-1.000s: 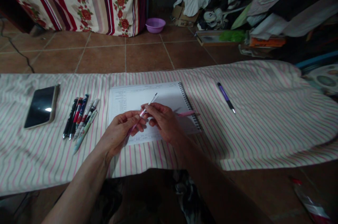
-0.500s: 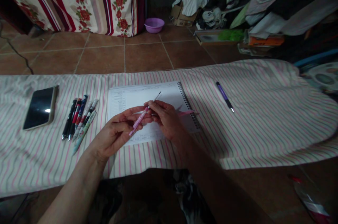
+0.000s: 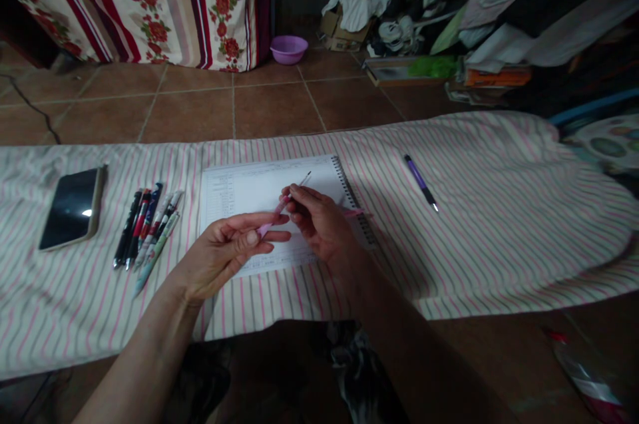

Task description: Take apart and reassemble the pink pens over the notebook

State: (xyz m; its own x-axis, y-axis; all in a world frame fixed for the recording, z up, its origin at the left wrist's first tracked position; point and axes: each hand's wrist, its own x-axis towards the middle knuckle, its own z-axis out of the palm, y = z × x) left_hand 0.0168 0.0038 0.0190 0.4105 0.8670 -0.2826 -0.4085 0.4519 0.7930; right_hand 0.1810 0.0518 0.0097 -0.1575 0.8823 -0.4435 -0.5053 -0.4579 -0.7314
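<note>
Over the spiral notebook (image 3: 249, 184), my left hand (image 3: 227, 251) grips the lower end of a pink pen barrel (image 3: 264, 229) between thumb and fingers. A thin, dark-tipped refill (image 3: 305, 178) sticks out from the pen's upper end. My right hand (image 3: 317, 217) pinches it there with thumb and forefinger; how far the refill sits inside the barrel is hard to see. Another pink piece (image 3: 353, 212) lies on the notebook's right side, partly hidden behind my right hand.
Several pens (image 3: 150, 227) lie side by side on the striped cloth (image 3: 499, 224), left of the notebook. A phone (image 3: 72, 208) rests at far left. To the right lies a purple pen (image 3: 421, 182). Beyond the cloth, a purple basin (image 3: 288, 50) stands on the tiled floor.
My left thumb has come down onto the pink barrel, and less of the barrel shows below it. My right fingers and the refill tip have moved slightly up and right.
</note>
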